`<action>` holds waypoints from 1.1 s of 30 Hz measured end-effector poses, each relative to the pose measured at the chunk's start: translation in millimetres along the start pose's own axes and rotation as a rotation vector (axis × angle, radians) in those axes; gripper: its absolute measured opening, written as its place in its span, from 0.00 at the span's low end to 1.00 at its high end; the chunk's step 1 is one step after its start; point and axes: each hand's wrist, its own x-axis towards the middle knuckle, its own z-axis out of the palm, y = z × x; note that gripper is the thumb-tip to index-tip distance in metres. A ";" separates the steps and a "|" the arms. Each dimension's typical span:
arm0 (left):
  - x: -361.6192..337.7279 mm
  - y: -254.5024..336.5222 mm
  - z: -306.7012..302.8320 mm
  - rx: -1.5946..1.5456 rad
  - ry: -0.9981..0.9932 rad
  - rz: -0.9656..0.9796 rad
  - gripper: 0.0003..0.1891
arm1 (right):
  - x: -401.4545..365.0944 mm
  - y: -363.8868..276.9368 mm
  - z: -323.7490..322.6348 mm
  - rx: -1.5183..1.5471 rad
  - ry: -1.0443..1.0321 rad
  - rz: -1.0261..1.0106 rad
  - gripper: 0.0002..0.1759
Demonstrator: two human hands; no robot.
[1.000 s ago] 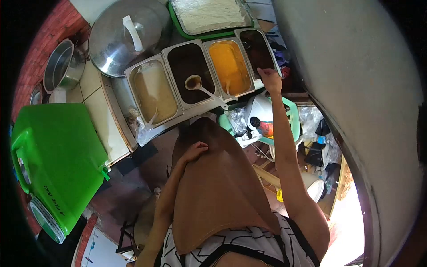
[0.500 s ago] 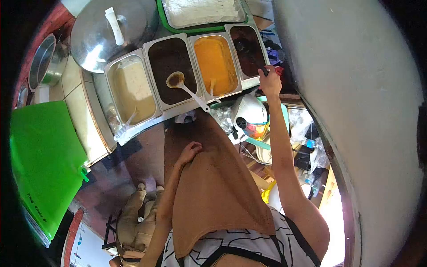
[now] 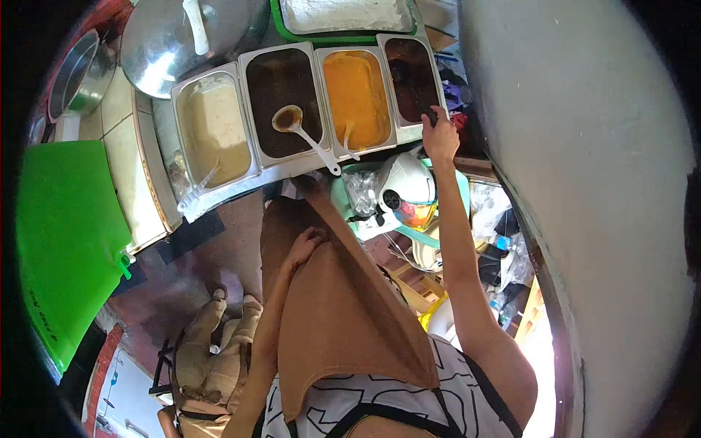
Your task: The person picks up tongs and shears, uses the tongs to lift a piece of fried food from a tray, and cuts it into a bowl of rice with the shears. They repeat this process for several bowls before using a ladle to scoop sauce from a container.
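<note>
My right hand (image 3: pixel 440 136) is closed around the black handle of a ladle (image 3: pixel 416 93), at the front edge of the rightmost metal pan (image 3: pixel 437 82). The ladle's dark head is inside that pan, among dark sauce, and its outline is hard to make out. My left hand (image 3: pixel 305 247) rests against my brown apron (image 3: pixel 343 321), fingers loosely bent and apparently holding nothing. Left of the right hand stands a pan of orange sauce (image 3: pixel 354 95). A white ladle (image 3: pixel 307 139) with brown liquid in its bowl lies across the neighbouring pan of dark sauce (image 3: pixel 281 80).
A pan of cream-coloured sauce (image 3: pixel 213 124) with a pale utensil is at the left. A large metal lid (image 3: pixel 157 47) and a green-rimmed tray (image 3: pixel 347 36) lie behind. Below the counter is a white helmet (image 3: pixel 409 182). A person in tan trousers (image 3: pixel 201 358) is at lower left.
My right hand has shifted slightly down and left, drawing the black handle towards me, and more of the handle shows over the pan. My view has shifted slightly. The left hand stays at the apron.
</note>
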 end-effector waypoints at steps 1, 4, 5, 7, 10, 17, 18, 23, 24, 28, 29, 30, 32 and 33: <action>0.8 -3.8 -0.8 -0.002 0.001 0.001 0.18 | -0.1 0.2 0.3 0.011 -0.001 0.002 0.20; -1.0 2.1 4.6 -0.034 0.005 0.014 0.19 | 1.9 4.8 3.1 0.033 0.012 -0.012 0.21; -4.9 6.0 5.4 -0.040 0.037 -0.001 0.20 | 3.0 6.5 4.6 0.049 0.025 -0.023 0.21; -3.2 -0.2 8.1 -0.047 0.069 -0.015 0.21 | 4.9 7.1 4.5 0.041 0.025 -0.016 0.21; -4.7 7.9 9.8 -0.186 0.009 0.038 0.23 | 6.4 9.3 4.8 0.032 0.046 -0.025 0.21; -18.5 48.2 9.9 0.010 0.089 -0.106 0.23 | 10.0 12.0 4.9 0.125 -0.031 0.037 0.20; -19.6 49.4 10.5 -0.008 0.088 -0.138 0.22 | 10.6 12.6 5.8 0.124 -0.032 0.035 0.20; -12.9 31.5 10.1 -0.012 0.037 -0.048 0.19 | 13.1 16.6 9.8 0.182 -0.035 0.051 0.21; -12.5 29.9 10.4 -0.032 0.030 -0.024 0.18 | 13.7 17.4 9.9 0.181 -0.036 0.050 0.21; -5.8 23.7 13.2 -0.016 0.028 -0.048 0.18 | 17.1 23.1 14.2 0.217 -0.054 0.085 0.21; -4.3 22.0 13.5 0.004 0.039 -0.046 0.18 | 17.8 24.9 16.2 0.236 -0.073 0.114 0.21; -1.0 15.5 14.1 0.023 0.050 -0.042 0.18 | 17.7 24.5 15.5 0.236 -0.074 0.112 0.21; 8.1 -4.0 16.1 -0.013 0.045 -0.045 0.18 | 16.4 22.0 14.1 0.208 -0.078 0.118 0.21; 6.4 0.2 16.5 -0.047 0.037 -0.048 0.18 | 16.0 23.3 16.0 0.209 -0.081 0.114 0.21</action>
